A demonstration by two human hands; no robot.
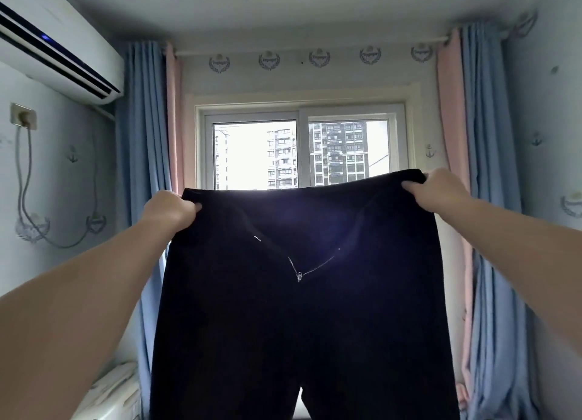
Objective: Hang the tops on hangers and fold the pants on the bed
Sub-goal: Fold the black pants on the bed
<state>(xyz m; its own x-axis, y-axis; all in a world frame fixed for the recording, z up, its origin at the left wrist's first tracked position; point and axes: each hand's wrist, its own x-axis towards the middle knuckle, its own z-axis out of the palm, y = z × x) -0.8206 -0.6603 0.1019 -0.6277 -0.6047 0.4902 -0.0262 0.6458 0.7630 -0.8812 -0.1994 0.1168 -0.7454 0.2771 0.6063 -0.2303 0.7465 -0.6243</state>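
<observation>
A pair of dark navy pants point(302, 319) hangs spread out in the air in front of the window, its waistband stretched flat between my hands. The zipper at the fly is open. My left hand point(168, 210) grips the left end of the waistband. My right hand point(436, 188) grips the right end, a little higher. The two legs hang down out of the frame at the bottom. The bed and any hangers are hidden from view.
A window point(300, 150) faces me, flanked by blue and pink curtains point(145, 142). An air conditioner point(53, 45) is mounted high on the left wall, with a socket and cable point(23, 117) below it. A white object point(110, 391) sits low at the left.
</observation>
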